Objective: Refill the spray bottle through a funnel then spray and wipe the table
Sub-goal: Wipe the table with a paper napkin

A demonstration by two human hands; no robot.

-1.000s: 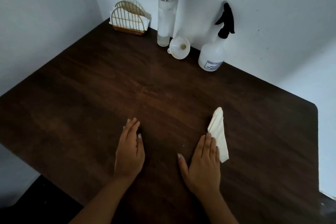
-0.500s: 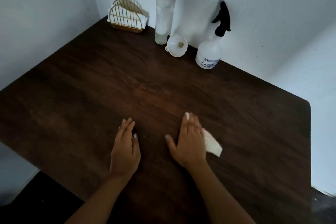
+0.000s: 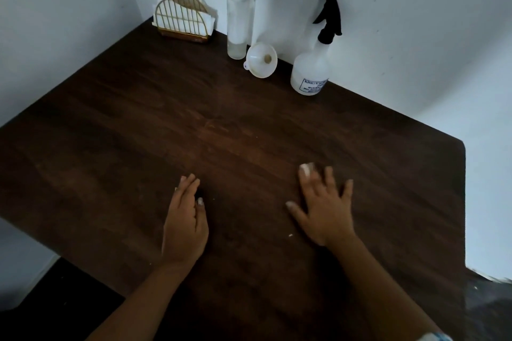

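My right hand point(image 3: 324, 207) lies flat on the dark wooden table point(image 3: 138, 147) with fingers spread, pressing down a white tissue point(image 3: 308, 167). Only a small bit of the tissue shows by the fingertips. My left hand point(image 3: 185, 224) rests flat on the table to the left, holding nothing. The white spray bottle point(image 3: 310, 75) with its black trigger head stands at the back by the wall. A white funnel point(image 3: 261, 59) lies on its side to its left. Next to the funnel stands a tall clear bottle point(image 3: 239, 16) with a purple cap.
A gold wire napkin holder point(image 3: 181, 18) with white napkins sits in the back corner. White walls close the table's back and left sides. The table's right edge point(image 3: 464, 202) drops off beyond my right hand. A tiny white crumb point(image 3: 290, 235) lies near my right wrist.
My right hand slid forward over the tissue, then a little to the right; the tissue went from lying beside the hand to almost hidden beneath it. The left hand stayed put.
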